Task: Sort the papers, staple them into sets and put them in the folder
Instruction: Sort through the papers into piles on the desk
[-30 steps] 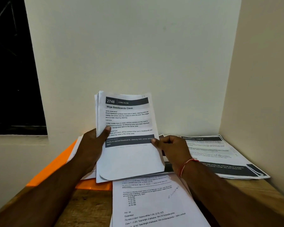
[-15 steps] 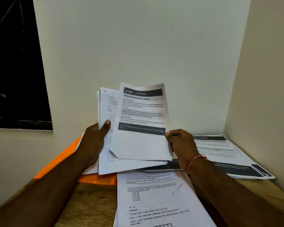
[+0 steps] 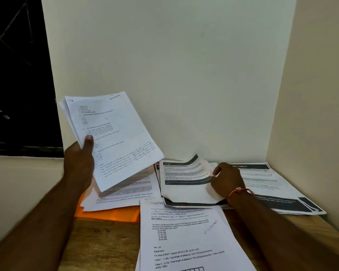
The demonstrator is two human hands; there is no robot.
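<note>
My left hand [image 3: 78, 163] grips a thick stack of white printed papers [image 3: 114, 137] and holds it tilted in the air above the table's left side, thumb on the top page. My right hand [image 3: 226, 180] pinches the right edge of a sheet with dark header bands [image 3: 184, 178], which lies on a pile at the back of the table with its far corner curled up. An orange folder [image 3: 110, 214] lies flat under loose pages on the left.
A question sheet pile [image 3: 184, 237] lies in front near the table edge. More banded sheets [image 3: 272, 184] are spread at the back right by the corner walls. Bare wooden table [image 3: 98, 247] shows at the front left. A dark window is at left.
My right hand has pulled the banded top sheet off the stack and carried it down to the right onto the back pile. The left hand keeps the rest, now tilted left.
</note>
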